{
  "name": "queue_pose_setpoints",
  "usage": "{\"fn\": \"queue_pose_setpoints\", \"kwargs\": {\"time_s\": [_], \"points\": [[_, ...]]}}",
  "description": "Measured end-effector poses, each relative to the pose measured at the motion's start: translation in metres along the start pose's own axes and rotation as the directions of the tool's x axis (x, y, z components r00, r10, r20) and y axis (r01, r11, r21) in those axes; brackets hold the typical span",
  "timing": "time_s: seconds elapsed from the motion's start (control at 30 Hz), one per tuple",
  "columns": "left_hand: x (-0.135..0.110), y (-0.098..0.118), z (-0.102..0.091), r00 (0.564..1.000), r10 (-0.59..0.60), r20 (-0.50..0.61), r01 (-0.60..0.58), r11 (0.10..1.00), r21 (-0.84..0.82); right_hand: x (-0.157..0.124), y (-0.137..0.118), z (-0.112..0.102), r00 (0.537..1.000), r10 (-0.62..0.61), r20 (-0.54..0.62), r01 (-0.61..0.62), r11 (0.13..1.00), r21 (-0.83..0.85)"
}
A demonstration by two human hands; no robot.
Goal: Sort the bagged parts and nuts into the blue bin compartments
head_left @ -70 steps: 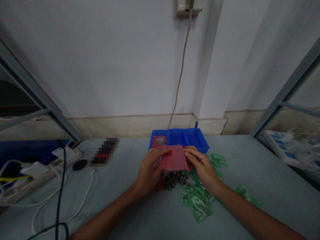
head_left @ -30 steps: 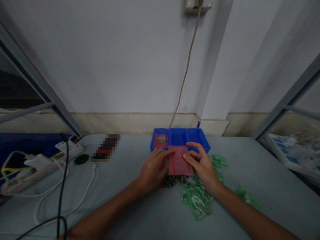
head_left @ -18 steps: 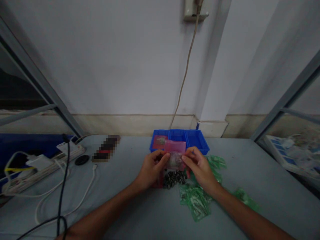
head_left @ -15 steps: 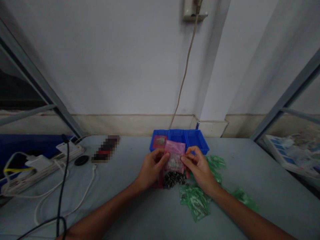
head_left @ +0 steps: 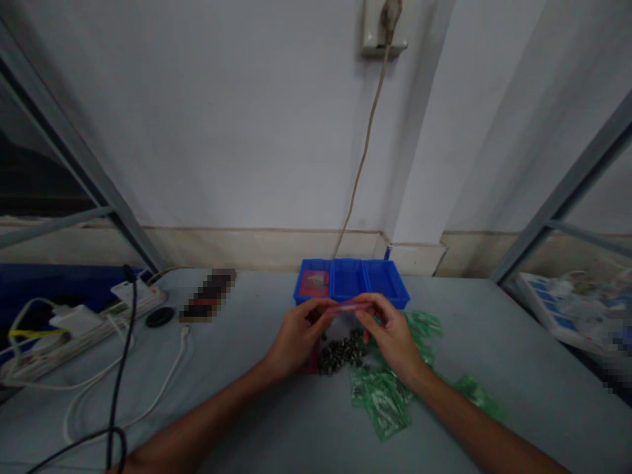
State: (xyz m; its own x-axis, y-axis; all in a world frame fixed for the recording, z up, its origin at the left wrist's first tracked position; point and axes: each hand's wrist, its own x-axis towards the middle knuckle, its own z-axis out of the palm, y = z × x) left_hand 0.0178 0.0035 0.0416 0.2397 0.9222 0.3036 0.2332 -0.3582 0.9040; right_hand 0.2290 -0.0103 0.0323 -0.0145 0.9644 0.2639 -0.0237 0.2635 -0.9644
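Observation:
My left hand [head_left: 295, 336] and my right hand [head_left: 390, 336] both pinch a small pink plastic bag [head_left: 348, 307], held edge-on and nearly level above the table. Directly under it lies a heap of small dark metal parts [head_left: 340, 353]. A red strip of more pink bags [head_left: 314, 355] shows beside my left palm. Green plastic bags [head_left: 382, 398] lie under and around my right wrist. Just behind my fingers stands a blue three-compartment tray [head_left: 378, 280]; its left compartment holds a pink bag [head_left: 315, 283].
At the left edge of the grey table [head_left: 257, 395] lie a white power strip [head_left: 135, 296], black and white cables [head_left: 118, 368], a black round cap [head_left: 158, 317] and a blurred dark object [head_left: 208, 303]. A cord [head_left: 363, 158] hangs down the wall. Packaged goods [head_left: 567, 303] sit at right.
The pink bag was lifted off the table, held upright, then tipped to lie edge-on between both hands. My hands drew closer together over the dark parts.

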Motion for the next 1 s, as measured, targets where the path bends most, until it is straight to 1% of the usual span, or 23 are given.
{"fn": "queue_pose_setpoints", "kwargs": {"time_s": [0.07,0.13,0.2,0.27,0.33,0.37,0.5,0.57,0.63,0.7,0.77,0.83,0.9,0.93,1.0], "points": [[0.001,0.001,0.0,0.999,-0.015,-0.05,0.017,1.0,0.026,0.001,-0.001,0.0,0.999,-0.037,-0.026,0.036,0.998,-0.054],[0.002,0.001,-0.001,0.996,0.016,-0.089,-0.012,0.999,0.048,0.002,-0.001,0.001,0.997,-0.071,-0.033,0.068,0.993,-0.093],[0.004,0.001,-0.002,0.993,0.068,-0.1,-0.063,0.996,0.056,0.001,-0.002,0.001,0.999,-0.037,-0.027,0.035,0.998,-0.05],[0.005,0.002,-0.004,0.988,0.12,-0.101,-0.116,0.992,0.045,0.0,-0.003,0.002,0.999,0.04,-0.011,-0.039,0.997,0.065],[0.006,0.004,-0.005,0.981,0.173,-0.086,-0.17,0.984,0.043,0.0,-0.004,0.003,0.997,0.08,0.003,-0.08,0.986,0.149],[0.005,0.006,-0.006,0.977,0.199,-0.075,-0.195,0.979,0.055,-0.001,-0.004,0.002,0.996,0.085,0.001,-0.084,0.983,0.161],[0.001,0.01,-0.01,0.951,0.31,-0.007,-0.306,0.941,0.147,0.0,-0.004,0.0,0.993,0.106,-0.045,-0.1,0.987,0.125],[-0.001,0.01,-0.01,0.94,0.34,0.038,-0.342,0.928,0.151,0.0,-0.004,0.0,0.989,0.146,-0.027,-0.14,0.978,0.157],[-0.002,0.008,-0.01,0.944,0.325,0.054,-0.33,0.933,0.143,0.0,-0.006,0.0,0.985,0.173,0.004,-0.17,0.963,0.209],[0.0,0.005,-0.01,0.959,0.282,0.027,-0.282,0.946,0.162,0.0,-0.007,0.001,0.984,0.176,0.016,-0.175,0.958,0.229],[0.004,-0.001,-0.013,0.969,0.243,-0.042,-0.229,0.95,0.213,0.0,-0.007,0.002,0.985,0.172,0.005,-0.169,0.961,0.218],[0.011,-0.009,-0.019,0.968,0.218,-0.126,-0.174,0.942,0.287,0.0,-0.005,0.002,0.987,0.16,-0.015,-0.154,0.968,0.201],[0.019,-0.019,-0.026,0.956,0.216,-0.197,-0.129,0.917,0.377,0.0,-0.002,0.002,0.99,0.139,-0.029,-0.131,0.973,0.191],[0.022,-0.024,-0.03,0.952,0.218,-0.214,-0.111,0.899,0.423,0.0,0.0,0.002,0.991,0.127,-0.029,-0.12,0.975,0.187],[0.028,-0.033,-0.035,0.954,0.221,-0.203,-0.085,0.848,0.523,0.001,0.002,0.002,0.994,0.108,-0.018,-0.103,0.979,0.176]]}}
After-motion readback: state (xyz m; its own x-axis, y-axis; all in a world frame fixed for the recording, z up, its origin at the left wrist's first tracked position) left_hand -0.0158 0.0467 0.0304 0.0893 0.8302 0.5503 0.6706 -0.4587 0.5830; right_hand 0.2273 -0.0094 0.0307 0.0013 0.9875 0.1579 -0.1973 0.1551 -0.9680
